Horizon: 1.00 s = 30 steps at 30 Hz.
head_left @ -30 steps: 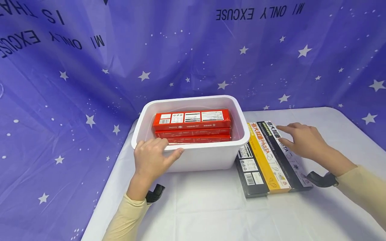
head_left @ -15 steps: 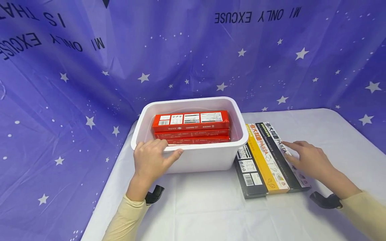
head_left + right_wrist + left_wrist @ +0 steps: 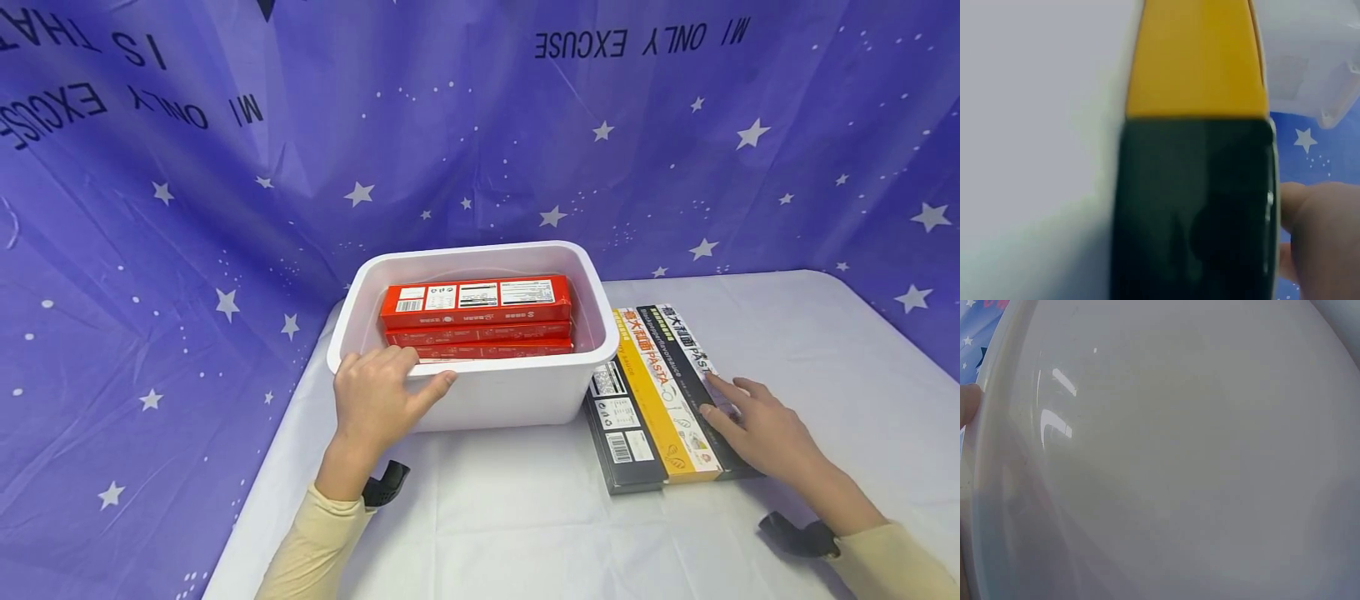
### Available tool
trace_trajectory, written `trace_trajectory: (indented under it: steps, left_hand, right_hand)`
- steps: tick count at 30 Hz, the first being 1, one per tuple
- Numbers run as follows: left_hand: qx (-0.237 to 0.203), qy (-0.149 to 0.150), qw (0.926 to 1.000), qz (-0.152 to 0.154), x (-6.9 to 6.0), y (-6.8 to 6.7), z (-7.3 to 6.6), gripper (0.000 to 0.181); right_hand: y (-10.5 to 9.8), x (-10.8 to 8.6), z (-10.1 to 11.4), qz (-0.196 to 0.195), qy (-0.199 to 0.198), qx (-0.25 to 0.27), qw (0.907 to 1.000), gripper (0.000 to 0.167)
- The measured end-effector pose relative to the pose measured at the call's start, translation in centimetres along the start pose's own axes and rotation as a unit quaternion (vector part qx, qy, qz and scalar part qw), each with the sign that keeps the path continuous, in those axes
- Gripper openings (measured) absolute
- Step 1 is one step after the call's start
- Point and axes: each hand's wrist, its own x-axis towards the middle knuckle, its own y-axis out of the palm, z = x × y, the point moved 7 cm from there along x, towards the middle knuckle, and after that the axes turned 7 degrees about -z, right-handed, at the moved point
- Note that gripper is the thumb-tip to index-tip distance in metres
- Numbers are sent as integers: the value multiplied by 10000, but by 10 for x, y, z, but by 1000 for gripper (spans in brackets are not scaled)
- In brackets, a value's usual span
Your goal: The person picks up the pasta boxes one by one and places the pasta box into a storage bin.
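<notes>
White tub [image 3: 495,400] on a white-covered table [image 3: 510,525], a purple star-printed curtain [image 3: 450,142] behind. Inside the tub, red boxes [image 3: 480,315] lie lengthwise, the rear one sitting highest. Left hand [image 3: 375,398] grips the tub's near rim at its left part, fingers over the edge, thumb along the outer wall. Just right of the tub, three flat boxes lie side by side: a dark box [image 3: 626,442] with a barcode label up, a yellow box [image 3: 652,392], a black pasta box [image 3: 678,367]. Right hand [image 3: 768,433] rests at the black pasta box's outer side, fingers loosely extended, thumb and forefinger apart; from the blurred right wrist view, how firmly it touches cannot be told.
</notes>
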Motion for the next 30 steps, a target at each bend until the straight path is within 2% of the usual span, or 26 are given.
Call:
trace_trajectory:
  steps: [13,30]
  left_hand:
    - [-28,56,10000,-16,1,2,-2,78]
    - [-38,31,9999,-147,0,0,0,78]
  right_hand:
    - [11,-9,1,133,59,106,9998,67]
    - [17,-7,-1,290,187,13,9994,65]
